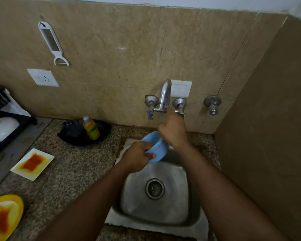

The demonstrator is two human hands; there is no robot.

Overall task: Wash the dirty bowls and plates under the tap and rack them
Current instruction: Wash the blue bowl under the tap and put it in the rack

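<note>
Evidently light and slippery, the blue bowl [155, 147] is being gripped at its rim by the left hand [137, 158]; the right hand [173, 132] is reaching, fingers loosely extended and holding nothing, towards the tap [164, 94].

Items I cannot fully read from my station:

- Blue bowl [155, 150]: near side covered by my left hand [137, 157], far rim by my right hand [173, 132]; inside not visible.
- Right tap handle [180, 108]: fingertips blurred against it; contact cannot be told.
- Yellow plate [6, 214]: cut by the left and bottom edges.
- Dish rack [0, 122]: cut by the left edge; the white piece inside is only partly seen.
- Black object [71, 132] behind the soap bottle [91, 127]: too dark to identify.
- Water flow from the spout [165, 92]: not discernible.
</note>
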